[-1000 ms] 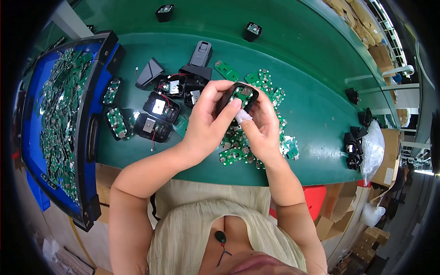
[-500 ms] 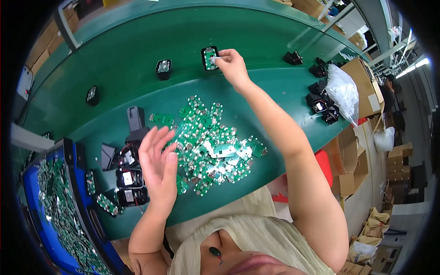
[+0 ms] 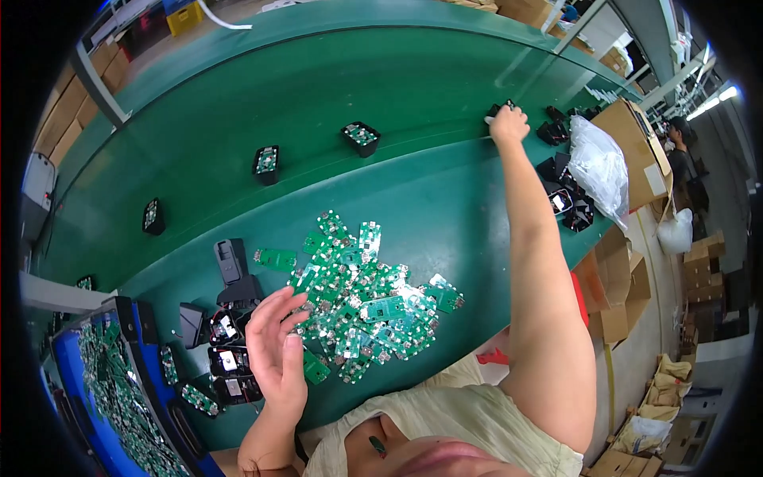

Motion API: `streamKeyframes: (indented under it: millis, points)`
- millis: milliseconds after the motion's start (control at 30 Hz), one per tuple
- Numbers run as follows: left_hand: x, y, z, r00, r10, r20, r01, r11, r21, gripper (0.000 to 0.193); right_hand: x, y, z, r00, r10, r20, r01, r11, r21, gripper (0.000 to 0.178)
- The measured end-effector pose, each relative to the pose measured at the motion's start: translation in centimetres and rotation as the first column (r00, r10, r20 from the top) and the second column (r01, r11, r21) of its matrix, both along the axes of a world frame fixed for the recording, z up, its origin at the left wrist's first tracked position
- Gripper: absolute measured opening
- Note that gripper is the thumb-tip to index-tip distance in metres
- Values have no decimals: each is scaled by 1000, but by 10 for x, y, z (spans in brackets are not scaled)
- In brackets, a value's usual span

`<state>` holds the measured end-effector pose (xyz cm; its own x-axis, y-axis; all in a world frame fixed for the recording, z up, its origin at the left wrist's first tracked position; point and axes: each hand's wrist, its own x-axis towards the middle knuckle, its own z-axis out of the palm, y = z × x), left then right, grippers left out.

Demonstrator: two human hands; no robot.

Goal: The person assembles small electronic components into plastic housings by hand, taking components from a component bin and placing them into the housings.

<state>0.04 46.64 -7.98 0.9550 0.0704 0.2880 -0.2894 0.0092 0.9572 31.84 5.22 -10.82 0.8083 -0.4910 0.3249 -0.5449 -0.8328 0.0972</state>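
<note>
My right hand (image 3: pixel 509 126) reaches far to the right, its fingers closed round a black plastic housing (image 3: pixel 498 109) on the green belt. The hand partly covers that housing. My left hand (image 3: pixel 278 350) is raised with fingers apart and slightly curled, holding nothing, at the left side of a heap of small green circuit boards (image 3: pixel 373 306). Further left on the belt stand three black housings with green boards in their tops: one near the middle (image 3: pixel 361 137), another to its left (image 3: pixel 267 164) and the third at far left (image 3: pixel 152 216).
Black housings with wires (image 3: pixel 229 360) and a grey-black plastic part (image 3: pixel 231 262) lie left of the heap. A blue bin (image 3: pixel 143 350) full of boards stands at lower left. At right are more black housings (image 3: pixel 582 213), a clear plastic bag (image 3: pixel 598 163) and a cardboard box (image 3: pixel 632 143).
My right hand has let go of the board-filled housing near the middle and moved right to a black housing. My left hand stays open beside the heap. The view has tilted.
</note>
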Motion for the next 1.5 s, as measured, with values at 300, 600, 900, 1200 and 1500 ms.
streamKeyframes:
  millis: [300, 600, 900, 1200, 1500]
  points:
    - [1, -2, 2, 997, -77, 16, 78, 996, -32, 30, -46, 43, -11, 552, 736, 392, -757, 640, -136, 16]
    - [2, -6, -3, 948, -200, -249, 143, 963, -229, 44, -238, 236, 35, -460, 861, 219, -880, -407, -246, 8]
    - [-1, -8, 12, 943, -176, -283, 123, 973, -195, 36, -255, 239, 47, -116, 925, 362, -978, -42, -205, 31]
    - [4, 0, 7, 942, -102, -321, -32, 921, -389, 39, -282, 186, 59, 320, 887, 333, -947, 308, 89, 48]
    - [3, -6, 8, 924, -195, -328, 26, 890, -455, 37, -270, 169, 19, 392, 907, 153, -863, 305, 403, 45]
